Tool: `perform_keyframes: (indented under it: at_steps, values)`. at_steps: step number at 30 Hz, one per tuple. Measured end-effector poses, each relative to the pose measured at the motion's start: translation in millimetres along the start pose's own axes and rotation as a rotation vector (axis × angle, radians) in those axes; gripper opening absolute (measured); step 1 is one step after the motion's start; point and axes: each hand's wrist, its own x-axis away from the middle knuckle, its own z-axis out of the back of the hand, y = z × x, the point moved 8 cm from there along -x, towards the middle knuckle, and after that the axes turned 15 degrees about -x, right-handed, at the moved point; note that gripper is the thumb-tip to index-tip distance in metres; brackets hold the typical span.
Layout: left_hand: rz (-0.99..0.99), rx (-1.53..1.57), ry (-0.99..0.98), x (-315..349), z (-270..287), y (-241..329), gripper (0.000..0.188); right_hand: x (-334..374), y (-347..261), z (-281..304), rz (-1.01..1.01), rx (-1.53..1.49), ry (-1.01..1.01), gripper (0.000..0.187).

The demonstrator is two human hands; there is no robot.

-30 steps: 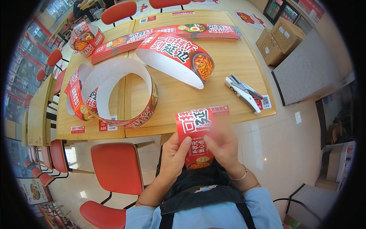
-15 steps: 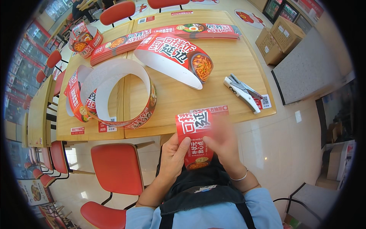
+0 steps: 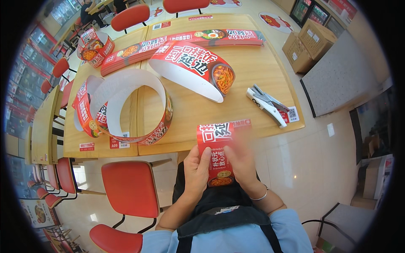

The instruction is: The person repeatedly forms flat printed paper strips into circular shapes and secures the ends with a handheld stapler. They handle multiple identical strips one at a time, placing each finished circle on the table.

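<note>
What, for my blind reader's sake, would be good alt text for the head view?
Bare hands hold a red printed band at a wooden table. On it are looped bands, a long stack of flat ones and, at right, a white stapler.

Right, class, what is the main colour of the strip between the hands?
Red; the strip shows best in the head view.

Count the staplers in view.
1: a white-and-grey stapler on the tabletop, near its right edge. Others may hide behind the paper loops.
</note>
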Motion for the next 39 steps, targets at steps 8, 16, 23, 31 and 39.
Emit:
perform_keyframes:
  at_steps: [8, 16, 23, 31, 39]
  values:
    - [-0.032, -0.058, -0.029, -2.1, -3.8, 3.8, 0.026, -3.0, 3.8, 5.5, -0.024, 0.022, -0.017, 0.019]
    - [-0.043, -0.156, -0.069, -5.6, -1.7, 4.0, 0.026, -1.9, 4.0, 6.9, -0.044, -0.043, -0.004, 0.019]
    - [-0.034, -0.184, -0.067, -6.5, -2.5, 4.3, 0.024, -1.9, 7.2, 5.8, -0.065, -0.088, 0.013, 0.02]
    - [-0.026, -0.162, -0.062, -8.0, -3.0, -1.5, 0.026, -1.4, 16.3, 14.2, -0.032, -0.085, 0.045, 0.017]
    - [-0.053, -0.199, -0.008, -14.4, 6.5, 9.4, 0.02, -36.7, -17.7, 74.5, 0.422, 1.113, -0.042, 0.062]
